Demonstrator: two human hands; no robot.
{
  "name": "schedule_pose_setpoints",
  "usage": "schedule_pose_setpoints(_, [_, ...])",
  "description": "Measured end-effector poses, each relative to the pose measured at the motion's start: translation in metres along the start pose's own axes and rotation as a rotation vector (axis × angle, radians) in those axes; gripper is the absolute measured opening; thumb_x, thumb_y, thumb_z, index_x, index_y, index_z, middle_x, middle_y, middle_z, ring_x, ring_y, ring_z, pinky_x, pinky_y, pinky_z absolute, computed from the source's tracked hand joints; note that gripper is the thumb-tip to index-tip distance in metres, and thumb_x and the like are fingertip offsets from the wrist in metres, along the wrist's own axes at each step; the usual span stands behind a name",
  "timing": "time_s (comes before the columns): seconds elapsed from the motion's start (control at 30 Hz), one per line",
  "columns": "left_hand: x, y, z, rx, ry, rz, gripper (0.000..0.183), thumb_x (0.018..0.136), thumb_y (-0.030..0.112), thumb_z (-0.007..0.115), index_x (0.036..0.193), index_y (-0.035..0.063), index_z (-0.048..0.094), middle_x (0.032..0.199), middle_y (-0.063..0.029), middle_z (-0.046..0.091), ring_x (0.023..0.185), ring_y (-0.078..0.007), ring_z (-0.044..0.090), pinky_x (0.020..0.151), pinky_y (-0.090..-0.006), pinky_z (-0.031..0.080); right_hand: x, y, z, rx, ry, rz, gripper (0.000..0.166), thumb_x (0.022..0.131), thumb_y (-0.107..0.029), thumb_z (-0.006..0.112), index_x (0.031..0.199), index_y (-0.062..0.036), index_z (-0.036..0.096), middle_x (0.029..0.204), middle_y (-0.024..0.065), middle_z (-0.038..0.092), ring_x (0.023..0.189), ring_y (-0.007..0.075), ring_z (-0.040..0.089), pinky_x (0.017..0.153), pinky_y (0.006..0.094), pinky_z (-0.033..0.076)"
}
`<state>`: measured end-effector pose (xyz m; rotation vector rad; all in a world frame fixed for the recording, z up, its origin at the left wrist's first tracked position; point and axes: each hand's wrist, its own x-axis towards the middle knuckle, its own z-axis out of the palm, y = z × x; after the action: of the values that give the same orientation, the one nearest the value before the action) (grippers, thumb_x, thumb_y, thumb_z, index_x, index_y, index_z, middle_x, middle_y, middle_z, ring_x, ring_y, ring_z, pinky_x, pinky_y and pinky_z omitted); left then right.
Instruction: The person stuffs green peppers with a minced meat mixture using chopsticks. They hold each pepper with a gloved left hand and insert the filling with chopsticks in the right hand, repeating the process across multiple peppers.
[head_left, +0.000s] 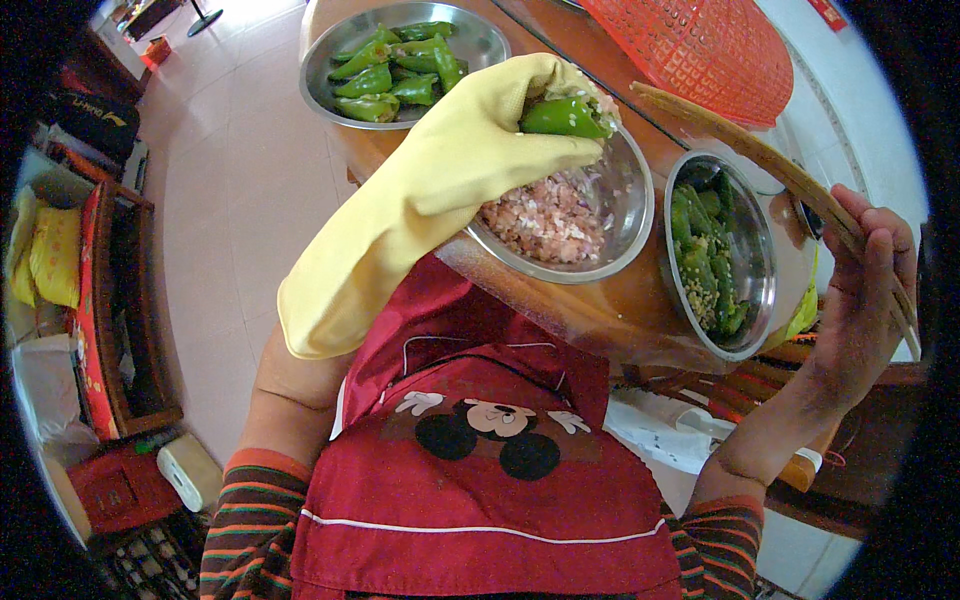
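Observation:
My left hand (480, 150), in a pale yellow rubber glove, grips a green pepper piece (562, 118) above a metal bowl (636, 214). Pinkish filling with white bits shows at the pepper's cut end and sticks to the gloved fingertips. Minced meat (555, 225) with white and purplish bits lies in the bowl, partly hidden by the glove. At the right, my bare right hand (862, 300) holds long wooden chopsticks (727, 126). Their tips point up and left, apart from the pepper.
Several green peppers (394, 71) lie on a metal plate (319, 86) at the far left of the wooden table (622, 315). Another metal dish (759, 240) holds green pepper pieces and pale seeds (697, 289). A red plastic basket (705, 52) stands behind.

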<state>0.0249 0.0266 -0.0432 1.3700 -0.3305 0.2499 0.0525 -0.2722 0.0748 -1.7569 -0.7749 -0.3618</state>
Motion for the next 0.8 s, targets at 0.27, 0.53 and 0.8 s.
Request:
schedule_pose_setpoints(0.27, [0.0,0.0,-0.001,0.081,-0.001,0.001,0.024,0.084,0.0,0.07,0.106,0.0012,0.062,0.103,-0.0039,0.065,0.096,-0.0111,0.061,0.089,-0.0253,0.049,-0.011,0.003,0.038,-0.025,-0.135,0.04,0.022,0.097,-0.022,0.061,0.102,-0.0005,0.062,0.108,0.0224,0.067,0.098,0.0254,0.067,0.086,0.0314,0.056])
schedule_pose_setpoints(0.53, [0.0,0.0,0.002,0.065,0.075,0.004,0.018,0.087,0.005,0.07,0.103,0.0013,0.062,0.099,-0.0039,0.066,0.094,-0.0113,0.062,0.088,-0.0248,0.048,-0.016,0.002,0.011,-0.084,-0.036,0.081,0.027,0.099,-0.024,0.057,0.108,0.0005,0.065,0.114,0.0207,0.066,0.104,0.0247,0.066,0.086,0.0297,0.054])
schedule_pose_setpoints(0.8, [-0.001,0.002,0.008,0.156,0.173,0.034,0.022,0.086,0.006,0.07,0.106,0.0007,0.062,0.098,-0.0028,0.066,0.091,-0.0098,0.061,0.083,-0.0237,0.049,-0.041,0.014,0.061,-0.123,-0.1,0.371,0.018,0.093,-0.016,0.06,0.091,-0.0003,0.069,0.095,0.0136,0.072,0.087,0.0188,0.066,0.079,0.0305,0.053])
